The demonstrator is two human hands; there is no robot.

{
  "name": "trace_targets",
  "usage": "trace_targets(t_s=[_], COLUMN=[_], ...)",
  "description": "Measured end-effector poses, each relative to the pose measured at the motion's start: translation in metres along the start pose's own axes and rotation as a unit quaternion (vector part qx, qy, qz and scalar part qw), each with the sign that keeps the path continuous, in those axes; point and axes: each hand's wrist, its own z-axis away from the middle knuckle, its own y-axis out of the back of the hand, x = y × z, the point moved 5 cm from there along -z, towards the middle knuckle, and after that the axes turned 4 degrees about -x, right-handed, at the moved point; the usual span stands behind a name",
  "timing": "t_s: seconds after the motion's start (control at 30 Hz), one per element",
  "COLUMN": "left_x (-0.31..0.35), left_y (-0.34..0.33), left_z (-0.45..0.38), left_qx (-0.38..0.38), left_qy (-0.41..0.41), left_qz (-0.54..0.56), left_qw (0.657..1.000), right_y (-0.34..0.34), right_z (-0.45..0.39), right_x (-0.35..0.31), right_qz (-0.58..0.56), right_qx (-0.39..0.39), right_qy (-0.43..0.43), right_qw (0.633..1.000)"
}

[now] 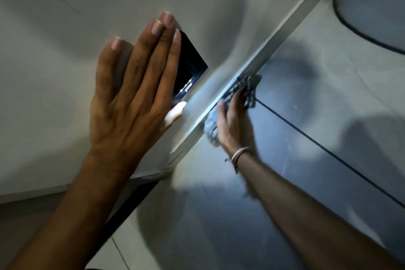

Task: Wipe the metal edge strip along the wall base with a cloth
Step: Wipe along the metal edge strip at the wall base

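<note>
**Cloth on the strip, brace hand near a dark recess**

Head view: your right hand (pixel 235 120) is clamped on a checked cloth (pixel 243 89), pressing it against the metal edge strip (pixel 282 28) where the pale wall (pixel 65 6) meets the grey floor tiles (pixel 306 138); your left hand (pixel 135 85) lies flat and open on the wall, fingers spread only slightly, gripping nothing; the two hands are apart, one either side of the strip.

What could go wrong: the cloth is bunched, part trailing behind your palm by the wrist band (pixel 240 153), so a loose fold may ride off the strip onto the tiles and leave a stretch unwiped; the hand looks blurred, which suggests a quick stroke, and speed could make the cloth skip; your left fingertips sit just beside a black rectangular recess (pixel 190 66) in the wall, so a slip of that bracing hand could drop into it; a dark cable (pixel 350 26) lies on the floor near the strip's far end and could snag the cloth there.

The strip's long axis runs diagonally from lower left to upper right in view; the far end points to the top right corner.
</note>
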Motion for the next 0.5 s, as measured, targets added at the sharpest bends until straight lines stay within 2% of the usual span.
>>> trace_targets(t_s=[0.07, 0.1, 0.17, 0.27, 0.33, 0.37, 0.5], left_x=[0.001, 0.003, 0.010, 0.016, 0.015, 0.015, 0.014], left_y=[0.002, 0.002, 0.003, 0.001, 0.000, -0.001, -0.003], left_z=[-0.005, -0.008, -0.015, -0.025, -0.026, -0.025, -0.019], left_qx=[0.010, 0.013, 0.015, 0.026, 0.036, 0.034, 0.034], left_qy=[0.008, 0.013, 0.022, 0.029, 0.033, 0.034, 0.029], left_qz=[-0.022, -0.028, -0.031, -0.036, -0.037, -0.033, -0.035], left_qw=[1.000, 0.999, 0.999, 0.999, 0.998, 0.998, 0.998], right_y=[0.011, 0.003, -0.038, -0.111, -0.132, -0.130, -0.067], right_z=[-0.012, -0.002, 0.047, 0.156, 0.183, 0.177, 0.080], right_x=[-0.004, -0.006, -0.006, -0.011, -0.005, -0.002, -0.004], right_qz=[0.020, 0.008, -0.032, -0.027, -0.028, -0.025, -0.048], right_qx=[0.042, 0.032, -0.030, -0.169, -0.247, -0.258, -0.155], right_qy=[0.007, 0.003, 0.005, 0.072, 0.064, 0.057, 0.022], right_qw=[0.999, 0.999, 0.999, 0.983, 0.966, 0.964, 0.986])
